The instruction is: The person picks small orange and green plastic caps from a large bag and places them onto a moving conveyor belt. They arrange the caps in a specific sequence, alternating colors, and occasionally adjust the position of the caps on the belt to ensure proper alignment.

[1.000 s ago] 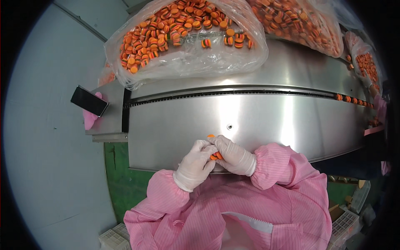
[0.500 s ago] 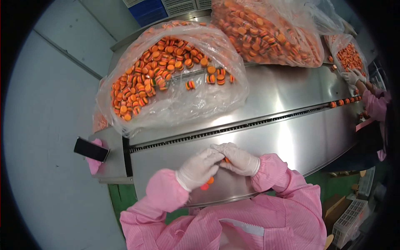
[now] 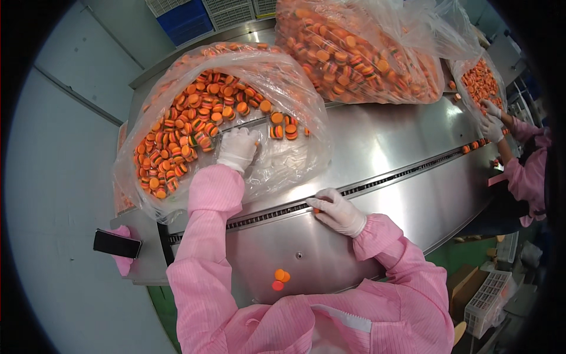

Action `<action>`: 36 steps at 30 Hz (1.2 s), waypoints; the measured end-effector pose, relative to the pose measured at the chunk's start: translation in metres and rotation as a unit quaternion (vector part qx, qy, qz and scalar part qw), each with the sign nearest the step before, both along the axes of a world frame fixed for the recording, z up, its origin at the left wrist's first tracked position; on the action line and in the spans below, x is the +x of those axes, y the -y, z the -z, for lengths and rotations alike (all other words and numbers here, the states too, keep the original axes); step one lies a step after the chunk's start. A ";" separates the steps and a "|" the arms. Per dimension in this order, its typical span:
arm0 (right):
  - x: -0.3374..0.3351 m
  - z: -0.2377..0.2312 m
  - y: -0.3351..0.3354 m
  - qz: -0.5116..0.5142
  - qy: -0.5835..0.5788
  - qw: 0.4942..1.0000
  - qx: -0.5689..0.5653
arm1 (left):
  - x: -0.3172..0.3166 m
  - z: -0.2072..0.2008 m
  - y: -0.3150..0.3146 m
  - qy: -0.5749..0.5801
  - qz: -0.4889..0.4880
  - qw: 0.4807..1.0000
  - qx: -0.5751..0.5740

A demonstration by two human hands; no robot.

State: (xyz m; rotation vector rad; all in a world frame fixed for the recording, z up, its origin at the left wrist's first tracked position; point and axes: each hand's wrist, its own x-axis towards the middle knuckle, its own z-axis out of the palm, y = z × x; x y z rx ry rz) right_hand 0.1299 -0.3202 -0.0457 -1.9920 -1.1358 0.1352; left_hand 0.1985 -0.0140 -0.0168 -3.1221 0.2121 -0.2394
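Observation:
My left hand (image 3: 237, 149), in a white glove, reaches into the open clear plastic bag (image 3: 283, 165). Its fingers are curled in, and a bit of orange shows at their edge, apparently a burger-shaped candy. Beside it lies a heap of striped orange burger-shaped candies (image 3: 191, 118). At the narrow conveyor slot (image 3: 271, 213) is my gloved right hand (image 3: 341, 213), its fingers pinched on an orange piece (image 3: 316, 210), mostly hidden, likely another such candy. Loose orange discs (image 3: 282, 275) and a red disc (image 3: 277, 285) lie on the steel table near my body.
Another full candy bag (image 3: 359, 59) stands at the back. On the far right, a co-worker's gloved hands (image 3: 492, 127) are by a smaller bag (image 3: 480, 82), near a row of candies on the slot (image 3: 474, 146). A phone (image 3: 117, 244) lies on pink cloth at left.
My hands were together over the near table. The left has moved forward into the open bag, the right forward to the slot. The loose discs are uncovered; the view has shifted.

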 end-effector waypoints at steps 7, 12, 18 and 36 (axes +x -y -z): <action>0.018 0.022 -0.003 -0.023 0.207 0.978 -0.033 | -0.093 -0.055 0.066 -0.068 0.149 0.923 -0.349; 0.016 -0.018 0.020 0.043 0.215 0.970 -0.108 | -0.131 0.007 0.060 -0.218 0.052 0.918 -0.327; 0.081 -0.056 -0.062 0.069 0.222 0.973 0.003 | -0.116 -0.004 0.071 -0.205 -0.018 0.954 -0.218; -0.023 0.001 -0.079 0.124 -0.122 0.985 -0.024 | 0.030 0.023 0.059 -0.024 0.098 0.976 -0.193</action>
